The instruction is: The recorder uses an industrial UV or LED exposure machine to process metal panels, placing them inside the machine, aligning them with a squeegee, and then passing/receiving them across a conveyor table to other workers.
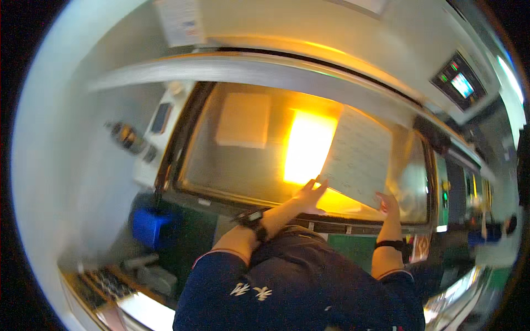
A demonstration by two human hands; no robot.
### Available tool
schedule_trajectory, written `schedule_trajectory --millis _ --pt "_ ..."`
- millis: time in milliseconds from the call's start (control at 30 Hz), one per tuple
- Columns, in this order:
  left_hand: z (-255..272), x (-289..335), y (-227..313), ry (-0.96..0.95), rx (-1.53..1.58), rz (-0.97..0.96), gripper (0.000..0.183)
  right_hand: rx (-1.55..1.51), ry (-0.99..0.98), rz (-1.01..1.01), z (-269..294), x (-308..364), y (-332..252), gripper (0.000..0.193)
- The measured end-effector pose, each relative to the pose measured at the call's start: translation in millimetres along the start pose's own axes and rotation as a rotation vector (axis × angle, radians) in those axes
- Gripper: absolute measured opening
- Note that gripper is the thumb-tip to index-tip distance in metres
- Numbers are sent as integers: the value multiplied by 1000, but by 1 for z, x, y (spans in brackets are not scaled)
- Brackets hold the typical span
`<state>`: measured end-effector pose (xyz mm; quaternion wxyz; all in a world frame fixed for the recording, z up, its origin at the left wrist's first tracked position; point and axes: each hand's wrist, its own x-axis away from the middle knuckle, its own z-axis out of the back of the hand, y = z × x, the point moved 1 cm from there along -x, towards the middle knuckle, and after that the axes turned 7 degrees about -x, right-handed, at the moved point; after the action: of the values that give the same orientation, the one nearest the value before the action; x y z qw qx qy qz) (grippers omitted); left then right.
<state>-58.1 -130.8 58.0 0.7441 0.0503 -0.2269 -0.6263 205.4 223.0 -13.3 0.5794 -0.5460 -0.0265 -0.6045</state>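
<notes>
A thin grey rectangular panel (359, 157) lies tilted over the right part of a glass-topped machine bed (232, 174), beside a glowing yellow-white rectangle (310, 146). My right hand (388, 205) is at the panel's near right corner, its fingers closed on the edge. At the near left corner, my left hand (310, 197) has its fingers spread, the fingertips touching or very close to the panel. A wristwatch or band (253, 222) is on my left wrist. Farther left on the bed lies a pale rectangular sheet (243, 119).
A long pale bar (265, 71) spans the machine's far side. A phone (161, 118) and a bottle (131, 138) are on the left ledge. A blue box (149, 226) stands below. The control screen (461, 85) is at the far right. Another person (488, 234) is visible at the right.
</notes>
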Motion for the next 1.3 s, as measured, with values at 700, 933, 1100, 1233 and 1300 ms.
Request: schedule_trajectory --millis 700,933,1100,1233,1300 --pt "-28 -37 10 273 -272 -418 75 -1474 1491 -90 -81 512 298 34" --pt "-80 -27 228 242 221 -811 66 -1635 1768 -231 -71 573 450 40" --pt "-114 24 405 -270 267 -1130 66 -1796 1933 -148 -30 585 510 34" --pt "-164 64 498 -631 191 -1319 66 -1661 1610 -49 -40 577 515 35" --pt "-185 60 528 -763 159 -1355 66 -1282 1544 -30 -49 581 486 42"
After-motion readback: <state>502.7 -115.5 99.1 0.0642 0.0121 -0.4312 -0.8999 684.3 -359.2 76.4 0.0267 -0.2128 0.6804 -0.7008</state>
